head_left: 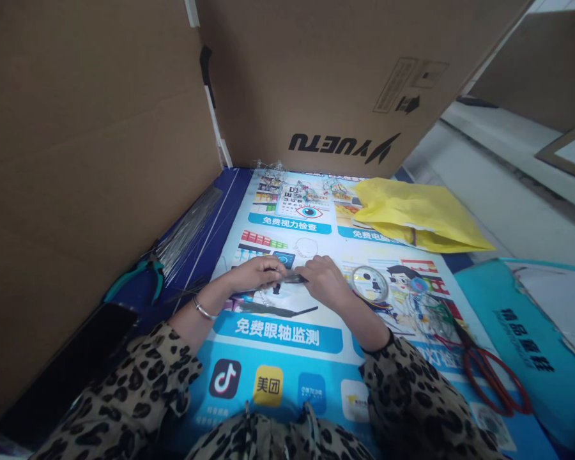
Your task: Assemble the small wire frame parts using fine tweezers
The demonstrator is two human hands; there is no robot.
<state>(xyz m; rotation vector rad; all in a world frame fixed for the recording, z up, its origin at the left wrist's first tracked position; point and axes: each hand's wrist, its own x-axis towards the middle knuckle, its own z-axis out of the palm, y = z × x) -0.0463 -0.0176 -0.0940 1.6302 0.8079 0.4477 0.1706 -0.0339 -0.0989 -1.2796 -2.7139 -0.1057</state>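
My left hand (262, 273) and my right hand (326, 281) meet over the printed poster. Between them runs a thin dark grey strip (294, 278), pinched at its two ends; its exact kind is too small to make out. A similar dark, narrow piece (280, 311) lies flat on the poster just below the hands. Beyond the fingers is a loop of fine wire (306, 247). A round clear roll (370, 283), perhaps tape, lies to the right of my right hand.
Teal-handled pliers (137, 278) and a sheaf of thin wires (189, 233) lie at left, above a black flat object (71, 377). Red-handled scissors (491, 370), a yellow bag (421, 214) and a blue box (522, 338) are at right. Cardboard walls (316, 76) stand behind and left.
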